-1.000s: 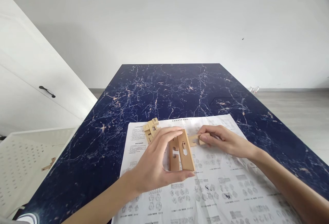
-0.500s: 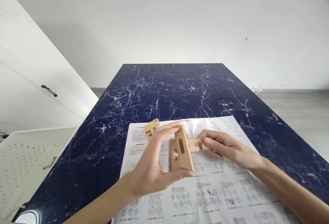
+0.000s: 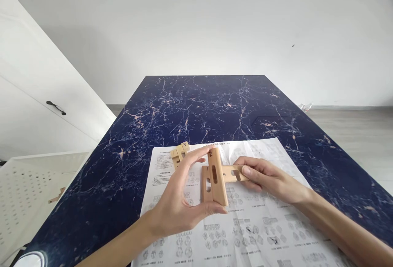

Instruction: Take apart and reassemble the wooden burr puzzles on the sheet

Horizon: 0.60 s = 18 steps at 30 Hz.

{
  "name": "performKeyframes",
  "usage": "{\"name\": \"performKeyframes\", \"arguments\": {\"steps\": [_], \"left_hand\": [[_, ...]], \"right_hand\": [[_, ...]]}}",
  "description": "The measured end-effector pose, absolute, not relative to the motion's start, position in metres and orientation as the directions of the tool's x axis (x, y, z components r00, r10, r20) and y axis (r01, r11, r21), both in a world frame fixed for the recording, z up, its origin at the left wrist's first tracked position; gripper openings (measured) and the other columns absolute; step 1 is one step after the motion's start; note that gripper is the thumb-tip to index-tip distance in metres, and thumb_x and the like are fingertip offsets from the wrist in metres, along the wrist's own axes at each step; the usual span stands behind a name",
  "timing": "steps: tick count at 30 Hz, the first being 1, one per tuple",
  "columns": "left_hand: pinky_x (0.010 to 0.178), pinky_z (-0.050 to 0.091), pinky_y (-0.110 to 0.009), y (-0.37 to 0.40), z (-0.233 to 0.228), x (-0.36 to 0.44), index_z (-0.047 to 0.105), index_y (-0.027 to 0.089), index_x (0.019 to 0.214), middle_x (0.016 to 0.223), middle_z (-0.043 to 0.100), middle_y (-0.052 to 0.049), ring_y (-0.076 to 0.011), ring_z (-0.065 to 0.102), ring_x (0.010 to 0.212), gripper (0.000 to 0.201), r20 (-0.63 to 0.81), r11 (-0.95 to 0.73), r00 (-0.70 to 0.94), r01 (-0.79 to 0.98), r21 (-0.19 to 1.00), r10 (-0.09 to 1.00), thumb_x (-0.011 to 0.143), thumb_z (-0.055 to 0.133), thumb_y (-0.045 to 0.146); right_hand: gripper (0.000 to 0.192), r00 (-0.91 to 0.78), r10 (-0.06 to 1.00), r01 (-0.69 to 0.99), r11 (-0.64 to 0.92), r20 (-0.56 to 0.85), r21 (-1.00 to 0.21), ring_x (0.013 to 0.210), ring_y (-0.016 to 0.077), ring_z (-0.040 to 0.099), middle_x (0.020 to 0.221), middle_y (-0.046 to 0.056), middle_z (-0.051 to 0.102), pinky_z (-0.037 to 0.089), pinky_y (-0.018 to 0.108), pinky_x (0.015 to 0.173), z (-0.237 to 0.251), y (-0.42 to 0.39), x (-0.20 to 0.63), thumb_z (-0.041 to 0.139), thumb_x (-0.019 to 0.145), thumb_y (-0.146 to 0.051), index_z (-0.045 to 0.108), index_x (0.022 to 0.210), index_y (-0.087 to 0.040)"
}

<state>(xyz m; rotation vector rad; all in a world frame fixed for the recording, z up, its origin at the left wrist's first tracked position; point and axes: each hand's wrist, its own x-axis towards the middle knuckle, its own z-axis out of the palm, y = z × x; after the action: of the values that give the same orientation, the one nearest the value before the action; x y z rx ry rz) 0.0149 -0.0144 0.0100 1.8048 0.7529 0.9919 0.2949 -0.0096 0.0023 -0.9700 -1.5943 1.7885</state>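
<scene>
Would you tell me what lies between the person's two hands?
In the head view, two upright slotted wooden pieces held by the left hand, with a notched wooden piece from the right hand meeting them.

sheet (image 3: 260, 234) print too small, bottom cropped

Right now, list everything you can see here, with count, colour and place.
slotted wooden pieces: two, tan, side by side upright in the left hand
crosswise wooden piece: one, tan, in the right hand, touching the slotted pair
numbered block cluster: one, tan, on the sheet's far left corner
instruction sheet: one, white, on the table
table: one, dark blue marbled
cabinet: one, white, left
perforated panel: one, white, lower left
left hand: one
right hand: one
</scene>
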Motion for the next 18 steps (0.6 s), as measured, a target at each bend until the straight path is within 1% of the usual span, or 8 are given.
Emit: {"name": "performKeyframes", "arguments": {"steps": [7, 10, 13, 18], "left_hand": [[0.131, 0.037, -0.063, -0.0114, 0.0129, 0.0135, 0.041, 0.041, 0.163, 0.17, 0.046, -0.009, -0.0381, 0.042, 0.159, 0.094, 0.331, -0.407, 0.518, 0.038, 0.913, 0.789, 0.085, 0.094, 0.039], [0.13, 0.038, -0.064, -0.0105, 0.0141, 0.0133, 0.041, 0.041, 0.163, 0.169, 0.048, -0.01, -0.0388, 0.044, 0.158, 0.097, 0.338, -0.42, 0.514, 0.048, 0.906, 0.788, 0.083, 0.095, 0.037], [0.13, 0.038, -0.064, -0.01, 0.0142, 0.0131, 0.042, 0.042, 0.162, 0.168, 0.049, -0.009, -0.0384, 0.045, 0.157, 0.098, 0.341, -0.42, 0.512, 0.044, 0.907, 0.789, 0.081, 0.097, 0.036], [0.133, 0.036, -0.063, -0.0084, 0.0108, 0.0128, 0.042, 0.041, 0.163, 0.169, 0.046, -0.009, -0.0384, 0.044, 0.158, 0.1, 0.338, -0.383, 0.53, -0.028, 0.923, 0.778, 0.08, 0.097, 0.044]], "right_hand": [[0.043, -0.609, 0.787, 0.069, -0.072, -0.1, -0.995, 0.058, 0.0115, 0.03, 0.068, -0.006, 0.043, 0.025, 0.029, 0.056, 0.0023, -0.0091, 0.2921, 0.053, 0.111, -0.061, 0.062, 0.102, -0.019], [0.044, -0.594, 0.797, 0.068, -0.087, -0.11, -0.994, 0.056, 0.011, 0.029, 0.067, -0.007, 0.043, 0.024, 0.029, 0.055, 0.0007, -0.0103, 0.2916, 0.053, 0.112, -0.061, 0.061, 0.1, -0.019], [0.042, -0.599, 0.793, 0.031, -0.117, -0.112, -0.993, 0.054, 0.0105, 0.026, 0.065, -0.008, 0.041, 0.023, 0.029, 0.054, -0.0019, -0.0109, 0.2915, 0.053, 0.112, -0.059, 0.06, 0.1, -0.02], [0.04, -0.644, 0.762, -0.055, -0.129, -0.064, -0.99, 0.054, 0.0104, 0.024, 0.064, -0.009, 0.039, 0.023, 0.029, 0.054, -0.0049, -0.0118, 0.2909, 0.057, 0.111, -0.059, 0.061, 0.102, -0.02]]}}
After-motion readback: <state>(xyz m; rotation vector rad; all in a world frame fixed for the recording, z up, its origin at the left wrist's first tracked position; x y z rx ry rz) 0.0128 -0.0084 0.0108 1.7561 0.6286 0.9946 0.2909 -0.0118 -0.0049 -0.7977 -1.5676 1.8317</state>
